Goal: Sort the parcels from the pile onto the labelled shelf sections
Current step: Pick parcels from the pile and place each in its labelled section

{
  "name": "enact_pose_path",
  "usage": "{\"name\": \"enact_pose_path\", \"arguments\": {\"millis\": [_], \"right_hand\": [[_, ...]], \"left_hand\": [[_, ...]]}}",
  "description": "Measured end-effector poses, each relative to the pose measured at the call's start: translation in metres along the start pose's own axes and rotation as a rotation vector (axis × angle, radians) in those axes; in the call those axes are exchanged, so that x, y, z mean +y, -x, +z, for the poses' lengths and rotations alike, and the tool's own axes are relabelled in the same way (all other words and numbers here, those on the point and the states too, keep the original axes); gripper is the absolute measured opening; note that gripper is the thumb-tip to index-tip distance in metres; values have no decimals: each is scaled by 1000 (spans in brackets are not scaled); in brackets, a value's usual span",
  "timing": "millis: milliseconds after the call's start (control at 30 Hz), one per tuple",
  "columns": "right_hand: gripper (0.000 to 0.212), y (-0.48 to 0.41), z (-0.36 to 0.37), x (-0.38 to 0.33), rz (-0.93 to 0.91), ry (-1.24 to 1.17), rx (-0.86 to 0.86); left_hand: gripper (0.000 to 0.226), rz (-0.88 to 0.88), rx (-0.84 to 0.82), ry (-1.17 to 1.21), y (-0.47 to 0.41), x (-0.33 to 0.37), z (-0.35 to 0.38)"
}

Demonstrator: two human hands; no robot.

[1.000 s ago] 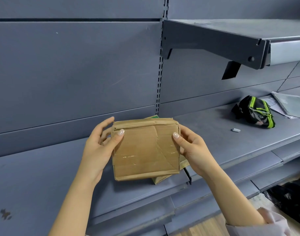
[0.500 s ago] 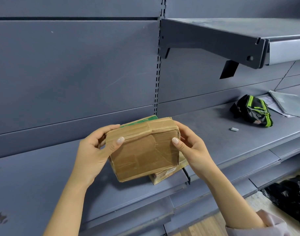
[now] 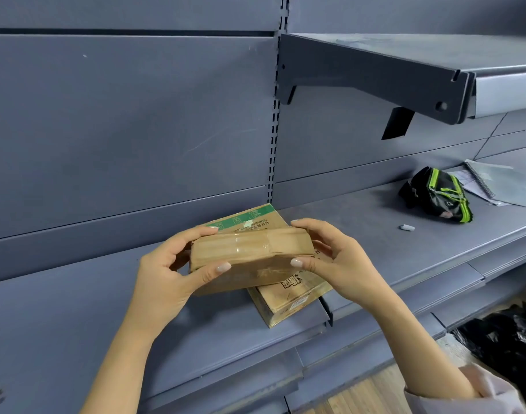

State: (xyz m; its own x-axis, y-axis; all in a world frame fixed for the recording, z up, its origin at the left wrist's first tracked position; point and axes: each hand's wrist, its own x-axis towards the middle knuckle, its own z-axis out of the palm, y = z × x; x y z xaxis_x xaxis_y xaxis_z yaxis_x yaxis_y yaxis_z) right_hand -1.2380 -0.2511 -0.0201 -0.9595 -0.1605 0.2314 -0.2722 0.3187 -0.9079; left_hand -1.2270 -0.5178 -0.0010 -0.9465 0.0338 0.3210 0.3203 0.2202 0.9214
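Note:
A flat brown cardboard parcel, wrapped in clear tape, lies nearly level just above a second cardboard box that has a green printed band and sits on the grey shelf. My left hand grips the parcel's left end, thumb on the near side. At the parcel's right end my right hand holds it with the thumb in front and the fingers over the top. Whether the parcel touches the box below is hard to tell.
A black pouch with neon green trim, a small white object and a spiral notebook lie on the shelf to the right. An upper shelf juts out at top right. Black plastic bags sit on the floor.
Both hands have tipped the parcel from facing me to nearly flat and lowered it over the box on the shelf.

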Motion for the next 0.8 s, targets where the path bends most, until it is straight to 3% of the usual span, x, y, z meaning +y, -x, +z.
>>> {"name": "enact_pose_path", "arguments": {"millis": [100,467,633,800], "right_hand": [[55,-1,2,3,-15,14,28],[52,-2,5,8,-200,35,111],[56,-1,7,12,-300,111,158],[54,0,9,16,-402,140,206]], "left_hand": [[40,1,-16,39,-5,-2,3],[63,-405,29,33,-23,-2,11],[31,-513,16,147,-24,2,17],[21,-555,40,229,-25,3,20]]}}
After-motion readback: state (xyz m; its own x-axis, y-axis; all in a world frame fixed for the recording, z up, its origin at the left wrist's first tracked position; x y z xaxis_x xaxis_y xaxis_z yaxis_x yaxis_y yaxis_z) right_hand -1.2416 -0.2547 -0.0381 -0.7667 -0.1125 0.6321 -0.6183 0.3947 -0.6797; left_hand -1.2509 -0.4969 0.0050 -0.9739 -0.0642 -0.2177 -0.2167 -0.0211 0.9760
